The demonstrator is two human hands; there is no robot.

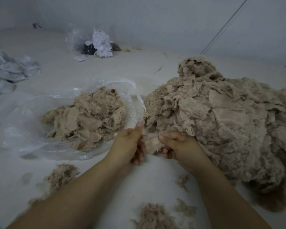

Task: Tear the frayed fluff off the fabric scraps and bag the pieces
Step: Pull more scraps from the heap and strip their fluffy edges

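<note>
A small beige furry fabric scrap sits between my two hands at the middle of the view. My left hand grips its left edge, thumb up. My right hand pinches its right side with thumb over curled fingers. A big heap of beige furry scraps lies right behind my right hand. To the left lies a clear plastic bag, mouth open toward me, with several beige pieces inside it.
Torn beige fluff tufts lie on the white floor near my forearms, more fluff at the bottom. Pale grey cloth is piled at far left. A second clear bag with white and dark scraps stands by the back wall.
</note>
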